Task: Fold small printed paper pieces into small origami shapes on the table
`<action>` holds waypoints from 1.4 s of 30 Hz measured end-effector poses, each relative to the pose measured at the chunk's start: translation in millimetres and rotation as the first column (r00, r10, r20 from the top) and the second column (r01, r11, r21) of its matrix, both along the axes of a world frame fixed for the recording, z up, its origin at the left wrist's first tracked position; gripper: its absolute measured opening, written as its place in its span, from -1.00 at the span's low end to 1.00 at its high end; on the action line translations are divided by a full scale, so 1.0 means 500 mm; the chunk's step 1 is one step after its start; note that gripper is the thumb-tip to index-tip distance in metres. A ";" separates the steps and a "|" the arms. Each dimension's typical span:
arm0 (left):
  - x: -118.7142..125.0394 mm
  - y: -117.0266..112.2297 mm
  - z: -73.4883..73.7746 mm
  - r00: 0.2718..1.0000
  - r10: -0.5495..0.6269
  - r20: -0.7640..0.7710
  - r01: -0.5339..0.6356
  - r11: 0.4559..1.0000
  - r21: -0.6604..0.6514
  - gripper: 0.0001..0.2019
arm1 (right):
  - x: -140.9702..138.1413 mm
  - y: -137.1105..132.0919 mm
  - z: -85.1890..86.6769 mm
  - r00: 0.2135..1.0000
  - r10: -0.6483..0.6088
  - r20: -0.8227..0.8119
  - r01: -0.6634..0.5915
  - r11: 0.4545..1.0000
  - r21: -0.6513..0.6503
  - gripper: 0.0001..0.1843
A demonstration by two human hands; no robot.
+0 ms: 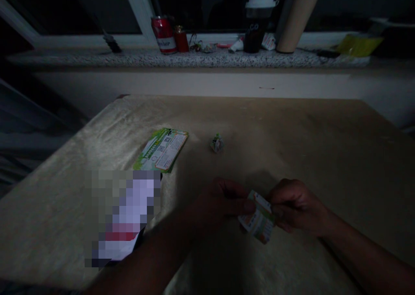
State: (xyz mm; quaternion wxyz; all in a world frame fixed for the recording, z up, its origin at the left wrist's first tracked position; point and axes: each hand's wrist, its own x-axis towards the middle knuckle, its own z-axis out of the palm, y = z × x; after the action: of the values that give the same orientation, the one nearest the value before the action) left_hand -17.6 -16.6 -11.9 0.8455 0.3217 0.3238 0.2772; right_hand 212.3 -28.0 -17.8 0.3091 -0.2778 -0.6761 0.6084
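Observation:
Between my two hands is a small printed card (pixel 259 220) in green, white and orange, held tilted above the near part of the table. My left hand (pixel 227 202) pinches its left side, thumb on top. On the opposite edge, the closed fingers of my right hand (pixel 293 206) grip the card. Whether the card is folded is hard to tell in the dim light. A small stack of green-and-white printed cards (pixel 162 150) lies to the left. Beyond my hands sits a small crumpled piece (pixel 216 142), partly green, its kind unclear.
A pixelated bright object (pixel 136 208) lies left of my left forearm. Past the table (pixel 292 126), the stone windowsill (pixel 207 61) holds a red can (pixel 164 35), a red lighter-like container (pixel 180 39), a dark lidded cup (pixel 256 27), a cardboard tube (pixel 298 20) and a yellow packet (pixel 358 45).

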 end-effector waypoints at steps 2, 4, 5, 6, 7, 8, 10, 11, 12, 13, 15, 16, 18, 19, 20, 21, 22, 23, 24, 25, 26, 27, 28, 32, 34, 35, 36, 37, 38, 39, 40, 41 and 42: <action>-0.004 0.003 0.003 1.000 -0.020 -0.016 0.021 0.999 0.038 -0.62 | 0.004 0.002 -0.001 1.000 -0.018 -0.004 0.018 1.000 0.003 -0.47; -0.010 0.007 0.005 0.996 -0.082 -0.040 0.086 0.992 0.097 -0.64 | 0.008 0.004 -0.003 0.999 -0.036 -0.006 0.036 0.999 0.017 -0.45; -0.013 0.008 0.005 0.992 -0.115 -0.053 0.121 0.985 0.125 -0.67 | 0.009 0.005 -0.003 0.999 -0.042 -0.004 0.042 0.999 0.020 -0.44; -0.015 0.008 0.005 0.989 -0.136 -0.062 0.144 0.979 0.145 -0.70 | 0.010 0.005 -0.004 0.999 -0.047 -0.003 0.047 0.999 0.017 -0.44; -0.015 0.008 0.004 0.988 -0.142 -0.062 0.150 0.977 0.152 -0.72 | 0.010 0.005 -0.004 0.999 -0.050 -0.002 0.050 0.999 0.010 -0.44; -0.014 0.007 0.003 0.989 -0.138 -0.046 0.143 0.979 0.146 -0.72 | 0.009 0.004 -0.003 0.999 -0.050 -0.001 0.050 0.999 -0.002 -0.44; -0.010 0.004 0.001 0.993 -0.117 0.024 0.114 0.989 0.098 -0.68 | 0.007 0.003 -0.003 0.999 -0.049 -0.005 0.049 0.998 -0.032 -0.43; -0.007 0.002 0.000 0.992 -0.108 0.061 0.103 0.992 0.068 -0.66 | 0.006 0.003 -0.003 0.999 -0.048 -0.009 0.048 0.998 -0.042 -0.43; -0.004 0.000 -0.001 0.991 -0.101 0.091 0.097 0.994 0.042 -0.65 | 0.005 0.003 -0.003 0.999 -0.051 -0.013 0.050 0.997 -0.050 -0.43; -0.001 -0.001 -0.002 0.990 -0.093 0.109 0.091 0.996 0.023 -0.64 | 0.004 0.002 -0.003 0.998 -0.058 -0.017 0.057 0.997 -0.058 -0.43; 0.002 -0.001 -0.004 0.991 -0.070 0.110 0.069 0.997 0.018 -0.65 | 0.004 0.002 -0.005 0.995 -0.091 -0.034 0.088 0.993 -0.074 -0.44; 0.003 -0.001 -0.004 0.994 -0.059 0.093 0.056 0.998 0.032 -0.65 | 0.004 0.002 -0.005 0.993 -0.114 -0.042 0.110 0.990 -0.086 -0.45; 0.003 -0.001 -0.006 0.998 -0.046 0.040 0.043 0.997 0.071 -0.63 | 0.003 0.002 -0.006 0.984 -0.168 -0.052 0.161 0.980 -0.113 -0.47; 0.003 -0.001 -0.007 0.999 -0.048 0.014 0.047 0.995 0.088 -0.62 | 0.002 0.002 -0.005 0.980 -0.193 -0.053 0.185 0.975 -0.122 -0.48; 0.003 -0.001 -0.008 0.998 -0.056 -0.008 0.056 0.994 0.098 -0.60 | 0.000 0.002 -0.004 0.976 -0.212 -0.050 0.205 0.971 -0.127 -0.48; 0.003 -0.001 -0.007 0.998 -0.061 -0.023 0.063 0.993 0.103 -0.58 | -0.001 0.002 -0.003 0.973 -0.227 -0.048 0.219 0.967 -0.128 -0.48; 0.004 -0.001 -0.006 0.997 -0.066 -0.034 0.069 0.992 0.106 -0.57 | -0.003 0.001 -0.001 0.970 -0.239 -0.046 0.231 0.964 -0.130 -0.48; 0.004 -0.002 -0.005 0.996 -0.071 -0.045 0.075 0.991 0.110 -0.57 | -0.005 0.001 0.001 0.967 -0.250 -0.048 0.242 0.961 -0.130 -0.47; 0.005 -0.002 -0.002 0.995 -0.077 -0.061 0.084 0.990 0.117 -0.58 | -0.007 0.001 0.003 0.964 -0.263 -0.048 0.255 0.958 -0.132 -0.47; 0.006 -0.003 0.000 0.994 -0.081 -0.080 0.090 0.988 0.124 -0.58 | -0.008 0.001 0.005 0.959 -0.279 -0.046 0.271 0.954 -0.131 -0.46; 0.007 -0.004 0.003 0.992 -0.083 -0.095 0.095 0.987 0.128 -0.58 | -0.010 0.000 0.007 0.955 -0.292 -0.040 0.285 0.950 -0.128 -0.46; 0.008 -0.004 0.005 0.991 -0.083 -0.106 0.096 0.987 0.131 -0.56 | -0.011 0.000 0.009 0.953 -0.302 -0.030 0.297 0.947 -0.121 -0.46; 0.010 -0.004 0.006 0.991 -0.080 -0.111 0.094 0.987 0.132 -0.55 | -0.012 0.000 0.010 0.951 -0.309 -0.015 0.306 0.946 -0.111 -0.47; 0.015 -0.006 0.004 0.993 -0.051 -0.106 0.066 0.988 0.142 -0.55 | -0.017 -0.001 0.011 0.946 -0.324 0.036 0.325 0.943 -0.068 -0.50; 0.016 -0.007 0.000 0.994 -0.027 -0.105 0.043 0.988 0.150 -0.59 | -0.020 0.000 0.010 0.938 -0.343 0.044 0.345 0.936 -0.062 -0.49; 0.016 -0.007 -0.002 0.994 -0.014 -0.111 0.031 0.988 0.151 -0.60 | -0.020 0.000 0.010 0.935 -0.352 0.045 0.354 0.933 -0.065 -0.48; 0.016 -0.006 -0.004 0.993 0.000 -0.119 0.018 0.989 0.150 -0.61 | -0.021 0.001 0.010 0.932 -0.359 0.045 0.361 0.930 -0.069 -0.47; 0.016 -0.006 -0.006 0.992 0.008 -0.128 0.011 0.989 0.148 -0.61 | -0.021 0.001 0.010 0.930 -0.365 0.043 0.367 0.927 -0.072 -0.47; 0.016 -0.006 -0.008 0.991 0.017 -0.135 0.002 0.989 0.145 -0.62 | -0.021 0.001 0.010 0.928 -0.369 0.042 0.371 0.926 -0.073 -0.47; 0.017 -0.005 -0.009 0.990 0.022 -0.140 -0.002 0.990 0.141 -0.63 | -0.021 0.002 0.010 0.928 -0.371 0.044 0.373 0.925 -0.073 -0.47; 0.017 -0.005 -0.010 0.990 0.026 -0.138 -0.007 0.991 0.137 -0.63 | -0.021 0.002 0.011 0.927 -0.371 0.047 0.374 0.925 -0.071 -0.47; 0.017 -0.005 -0.010 0.991 0.025 -0.134 -0.008 0.991 0.132 -0.63 | -0.021 0.002 0.012 0.927 -0.371 0.053 0.374 0.925 -0.071 -0.47; 0.018 -0.004 -0.011 0.991 0.022 -0.129 -0.005 0.992 0.126 -0.62 | -0.020 0.002 0.012 0.927 -0.369 0.060 0.373 0.925 -0.074 -0.48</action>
State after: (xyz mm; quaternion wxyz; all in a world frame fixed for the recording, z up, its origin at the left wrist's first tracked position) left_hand -8.7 -18.7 -17.3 0.7987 0.3895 0.3624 0.2813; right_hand 202.2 -27.1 -11.7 0.3914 -0.4271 -0.5918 0.5605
